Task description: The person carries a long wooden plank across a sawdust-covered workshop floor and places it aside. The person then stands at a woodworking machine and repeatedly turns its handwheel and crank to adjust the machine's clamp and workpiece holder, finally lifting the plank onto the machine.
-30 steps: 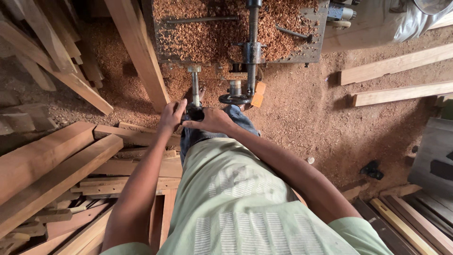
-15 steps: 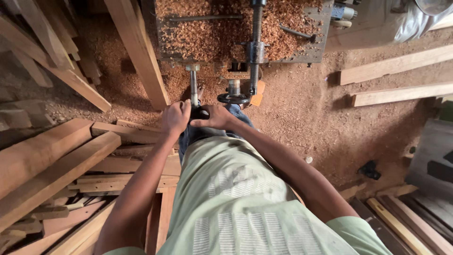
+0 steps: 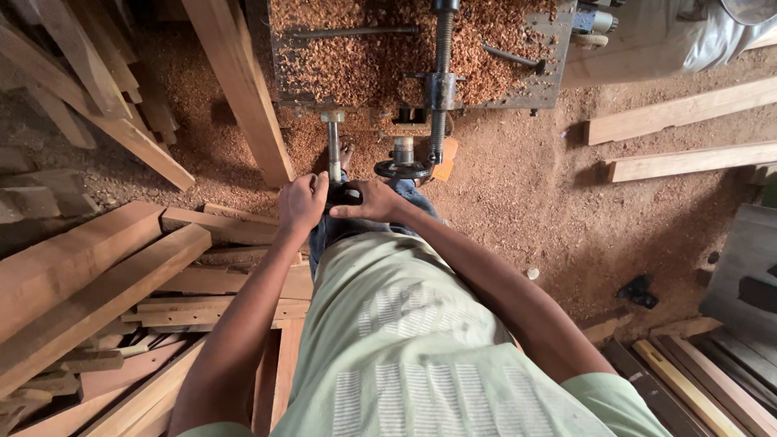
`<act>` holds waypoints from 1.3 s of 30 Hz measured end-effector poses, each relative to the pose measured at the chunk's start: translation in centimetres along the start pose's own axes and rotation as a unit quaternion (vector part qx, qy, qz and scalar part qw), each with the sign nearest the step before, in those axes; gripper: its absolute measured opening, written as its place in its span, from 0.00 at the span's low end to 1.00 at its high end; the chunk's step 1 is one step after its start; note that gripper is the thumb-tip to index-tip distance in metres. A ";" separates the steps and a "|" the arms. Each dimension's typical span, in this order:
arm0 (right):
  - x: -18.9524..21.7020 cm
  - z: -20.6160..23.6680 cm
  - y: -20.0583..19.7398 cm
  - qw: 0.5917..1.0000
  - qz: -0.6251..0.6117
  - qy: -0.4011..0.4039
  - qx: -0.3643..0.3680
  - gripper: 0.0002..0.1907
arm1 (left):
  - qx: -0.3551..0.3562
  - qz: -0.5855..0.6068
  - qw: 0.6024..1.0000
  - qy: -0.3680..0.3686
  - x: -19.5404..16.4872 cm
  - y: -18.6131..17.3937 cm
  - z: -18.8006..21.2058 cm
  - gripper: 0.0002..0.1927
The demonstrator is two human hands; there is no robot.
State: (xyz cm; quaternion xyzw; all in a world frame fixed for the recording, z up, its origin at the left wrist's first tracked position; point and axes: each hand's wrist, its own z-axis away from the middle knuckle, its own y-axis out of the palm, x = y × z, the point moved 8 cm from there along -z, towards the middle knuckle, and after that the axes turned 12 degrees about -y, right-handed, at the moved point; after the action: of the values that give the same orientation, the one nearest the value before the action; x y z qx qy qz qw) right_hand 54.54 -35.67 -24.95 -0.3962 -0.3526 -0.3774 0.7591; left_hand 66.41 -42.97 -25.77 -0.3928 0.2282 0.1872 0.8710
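Both of your hands meet on the dark knob at the near end of the slim grey metal lever rod [image 3: 333, 158]. Your left hand [image 3: 303, 202] is wrapped closed around that end from the left side, and your right hand [image 3: 374, 199] presses in from the right, fingers curled over the same knob; how firmly the right one grips cannot be told from above.

From the grip, the rod's long axis runs straight away from you, up to the sawdust-covered grey metal machine table [image 3: 546, 77], where its far end joins the table's front edge. Neither hand is nearer: both sit on the same end, touching each other.

Just to the right of your right hand, close beyond the knuckles, is the round dark metal handwheel [image 3: 402, 169], sitting below the upright threaded steel screw [image 3: 442, 65].

Below the grip lies a floor of reddish sawdust [image 3: 526, 210]. To the left of your left arm are stacked rough wooden planks [image 3: 89, 283]; a long wooden beam [image 3: 239, 81] leans just left of the rod. More pale wooden boards [image 3: 688, 162] lie well apart on the right.
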 end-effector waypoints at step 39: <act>-0.3 0.5 0.7 0.996 0.072 0.059 -0.008 0.56 | 0.046 0.094 0.994 0.041 0.1 -0.3 -0.6 0.25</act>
State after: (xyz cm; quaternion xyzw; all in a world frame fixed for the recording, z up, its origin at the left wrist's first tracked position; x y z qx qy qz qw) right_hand 54.94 -34.90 -25.22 -0.4037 -0.2750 -0.3468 0.8007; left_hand 66.50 -43.67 -25.98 -0.3362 0.3081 0.2409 0.8568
